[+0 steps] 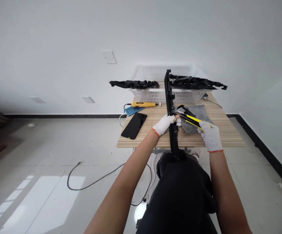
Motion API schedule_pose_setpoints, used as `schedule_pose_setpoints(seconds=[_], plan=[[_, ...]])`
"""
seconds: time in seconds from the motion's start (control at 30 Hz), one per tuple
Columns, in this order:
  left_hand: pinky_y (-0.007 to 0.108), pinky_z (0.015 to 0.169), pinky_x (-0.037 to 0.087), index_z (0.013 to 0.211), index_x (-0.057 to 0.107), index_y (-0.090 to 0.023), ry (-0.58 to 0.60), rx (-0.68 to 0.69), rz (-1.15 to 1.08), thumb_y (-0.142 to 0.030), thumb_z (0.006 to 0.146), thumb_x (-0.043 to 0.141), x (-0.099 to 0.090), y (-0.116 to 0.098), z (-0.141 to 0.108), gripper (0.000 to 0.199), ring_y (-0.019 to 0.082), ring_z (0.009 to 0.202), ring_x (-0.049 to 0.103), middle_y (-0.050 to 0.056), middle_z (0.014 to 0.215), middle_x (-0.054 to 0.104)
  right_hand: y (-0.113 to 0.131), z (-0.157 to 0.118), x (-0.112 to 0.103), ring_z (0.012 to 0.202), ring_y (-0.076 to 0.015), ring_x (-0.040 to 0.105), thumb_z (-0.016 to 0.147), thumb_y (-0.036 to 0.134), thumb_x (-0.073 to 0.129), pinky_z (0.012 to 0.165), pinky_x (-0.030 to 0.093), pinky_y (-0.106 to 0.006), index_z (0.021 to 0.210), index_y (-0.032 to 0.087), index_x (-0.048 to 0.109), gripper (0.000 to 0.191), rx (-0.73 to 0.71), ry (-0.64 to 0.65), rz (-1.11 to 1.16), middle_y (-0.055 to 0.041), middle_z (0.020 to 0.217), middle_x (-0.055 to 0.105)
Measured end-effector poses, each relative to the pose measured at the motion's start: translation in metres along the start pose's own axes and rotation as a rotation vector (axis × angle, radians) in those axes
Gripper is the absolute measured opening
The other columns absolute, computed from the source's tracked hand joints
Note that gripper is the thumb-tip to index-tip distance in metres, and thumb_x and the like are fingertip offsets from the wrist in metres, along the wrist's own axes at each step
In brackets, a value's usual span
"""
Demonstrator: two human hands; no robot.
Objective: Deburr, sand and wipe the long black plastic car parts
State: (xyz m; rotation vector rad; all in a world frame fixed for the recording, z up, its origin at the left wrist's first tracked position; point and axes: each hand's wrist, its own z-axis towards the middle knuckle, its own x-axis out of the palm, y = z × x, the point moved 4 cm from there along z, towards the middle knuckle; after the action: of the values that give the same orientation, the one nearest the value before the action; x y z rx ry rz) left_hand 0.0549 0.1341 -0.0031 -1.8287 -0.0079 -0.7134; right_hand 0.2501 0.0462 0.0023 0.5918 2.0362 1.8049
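Plastic strip [170, 101], long and black, runs down the centre of the frame to the person's lap. The left hand [164, 124], white-gloved, is closed around it below mid-length. The right hand [211, 134], right of centre, grips a yellow-and-black knife [191, 120], its tip near the left thumb; whether it touches the strip I cannot tell. Behind, a white basket [150, 97] bears more black parts [133, 84]. On the table [228, 138], a phone [134, 126] lies left, a grey cloth [204, 112] right.
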Motion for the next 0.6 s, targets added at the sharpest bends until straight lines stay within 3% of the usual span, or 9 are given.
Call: schedule_pose_setpoints(seconds=[0.2,0.3,0.47,0.6], plan=[[0.023,0.056,0.049,0.072,0.05,-0.018,0.0,0.037,0.087,-0.021,0.079,0.072,-0.009,0.0,-0.006,0.023,0.012,0.055,0.063,0.0,0.064,0.06,-0.001,0.0,0.0,0.033,-0.0055,0.029,0.056,0.052,0.082,0.032,0.015,-0.022,0.081,0.015,0.069,0.047,0.001,0.031,-0.02,0.0035,0.046,0.054],[0.023,0.054,0.048,0.079,0.055,-0.017,-0.046,0.014,0.129,-0.025,0.08,0.074,-0.013,0.001,-0.014,0.021,0.014,0.057,0.065,0.001,0.067,0.063,0.001,-0.001,0.001,0.033,-0.0053,0.029,0.055,0.052,0.082,0.032,0.014,-0.022,0.075,0.015,0.068,0.044,-0.002,0.039,-0.021,0.0036,0.046,0.052],[0.023,0.059,0.052,0.097,0.063,-0.015,-0.17,0.103,0.136,-0.022,0.084,0.071,-0.012,-0.002,-0.03,0.017,0.012,0.056,0.064,-0.001,0.067,0.063,0.003,-0.004,0.0,0.034,-0.0056,0.031,0.055,0.048,0.082,0.032,0.015,-0.021,0.086,0.014,0.071,0.047,0.01,0.001,0.008,0.0028,0.049,0.056],[0.022,0.059,0.051,0.101,0.064,-0.012,-0.202,0.125,0.138,-0.021,0.088,0.068,-0.012,-0.001,-0.034,0.015,0.01,0.055,0.061,-0.002,0.063,0.059,0.001,-0.004,0.0,0.034,-0.0054,0.031,0.055,0.047,0.081,0.032,0.015,-0.021,0.087,0.013,0.07,0.048,0.026,0.011,0.003,0.0025,0.048,0.056]])
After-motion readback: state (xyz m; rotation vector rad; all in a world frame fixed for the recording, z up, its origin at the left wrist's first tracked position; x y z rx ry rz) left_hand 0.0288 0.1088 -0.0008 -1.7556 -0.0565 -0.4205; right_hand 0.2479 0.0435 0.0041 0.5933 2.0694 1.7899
